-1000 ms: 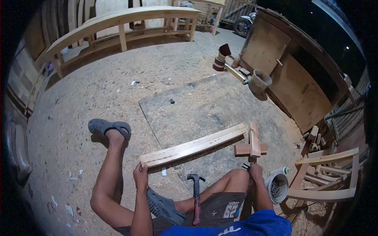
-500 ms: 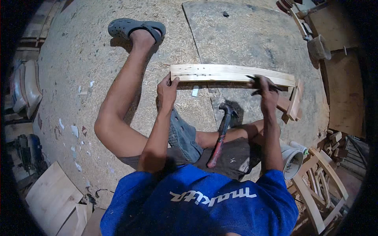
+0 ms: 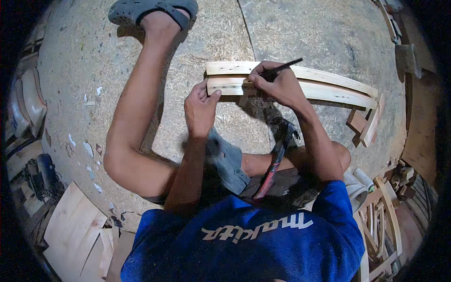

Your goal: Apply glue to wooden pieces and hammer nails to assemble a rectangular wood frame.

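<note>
Two pale, slightly curved wooden strips lie side by side on the floor, a narrow dark gap between them: a far strip [image 3: 230, 68] and a near strip [image 3: 329, 93]. My left hand [image 3: 201, 107] grips the near strip's left end, thumb on its near edge. Over the left half of the strips, my right hand [image 3: 279, 84] is closed around a slim black pencil-like tool [image 3: 292, 63]. Its far end sticks up to the right; its working tip is hidden by my fingers. A claw hammer [image 3: 268, 181] with a red and black handle rests across my lap.
Short wood blocks [image 3: 371, 124] lie by the strips' right end. Right of me stand a white bucket [image 3: 357, 195] and a curved wooden frame [image 3: 390, 216]. Wood panels [image 3: 73, 230] lie at lower left. Sawdust and paper scraps litter the floor [image 3: 94, 61].
My right hand has moved left from near the strips' right end to their left half. A gap now shows between the two strips. My left hand remains at the left end.
</note>
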{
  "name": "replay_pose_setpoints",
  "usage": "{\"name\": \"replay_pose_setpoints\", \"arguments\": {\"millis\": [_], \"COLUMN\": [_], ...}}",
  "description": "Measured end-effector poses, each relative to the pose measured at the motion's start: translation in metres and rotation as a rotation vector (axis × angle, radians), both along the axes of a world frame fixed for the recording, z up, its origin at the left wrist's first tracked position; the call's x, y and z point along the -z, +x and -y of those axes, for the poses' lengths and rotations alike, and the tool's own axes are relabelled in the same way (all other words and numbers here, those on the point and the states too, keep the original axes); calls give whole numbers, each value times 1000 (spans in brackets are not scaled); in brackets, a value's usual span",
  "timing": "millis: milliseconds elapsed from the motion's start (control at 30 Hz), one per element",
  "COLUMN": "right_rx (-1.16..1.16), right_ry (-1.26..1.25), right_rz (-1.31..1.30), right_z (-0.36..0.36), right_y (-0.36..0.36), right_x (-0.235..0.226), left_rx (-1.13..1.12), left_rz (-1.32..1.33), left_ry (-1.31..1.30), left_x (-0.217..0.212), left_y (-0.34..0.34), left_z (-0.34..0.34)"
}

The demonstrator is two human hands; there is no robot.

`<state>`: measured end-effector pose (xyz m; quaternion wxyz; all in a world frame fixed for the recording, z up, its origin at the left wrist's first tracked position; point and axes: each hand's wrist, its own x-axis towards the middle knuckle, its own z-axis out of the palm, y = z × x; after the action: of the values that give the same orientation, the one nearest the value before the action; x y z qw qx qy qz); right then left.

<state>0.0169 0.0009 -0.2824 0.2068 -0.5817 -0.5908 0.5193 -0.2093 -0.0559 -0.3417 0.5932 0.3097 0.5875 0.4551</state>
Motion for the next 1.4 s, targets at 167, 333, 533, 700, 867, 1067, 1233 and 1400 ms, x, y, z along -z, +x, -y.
{"name": "replay_pose_setpoints", "arguments": {"millis": [167, 333, 533, 700, 867, 1067, 1233, 1400], "right_rx": [-37, -62, -48, -78, -95, -47, 77, 143], "right_ry": [-57, -37, -167, -84, -106, -203, -87, 105], "right_rz": [7, -37, -84, -96, -82, -205, -110, -87], "right_z": [-5, -4, -5, -3, -4, -2, -6, -20], "right_y": [-7, -7, -7, -8, -7, -7, -4, 6], "right_x": [12, 16, 14, 15, 16, 16, 18, 21], "left_rx": [-22, -19, -12, -18, -22, -17, -20, -20], "left_rz": [73, -12, -78, -68, -78, -90, -138, -266], "left_ry": [-26, 15, 3, 14, 9, 19, 6, 27], "left_x": [-3, -10, -12, -9, -7, -7, -8, -3], "left_y": [-1, 2, 3, 2, 2, 2, 3, 3], "left_z": [0, -1, -2, -1, 0, 0, -3, -24]}}
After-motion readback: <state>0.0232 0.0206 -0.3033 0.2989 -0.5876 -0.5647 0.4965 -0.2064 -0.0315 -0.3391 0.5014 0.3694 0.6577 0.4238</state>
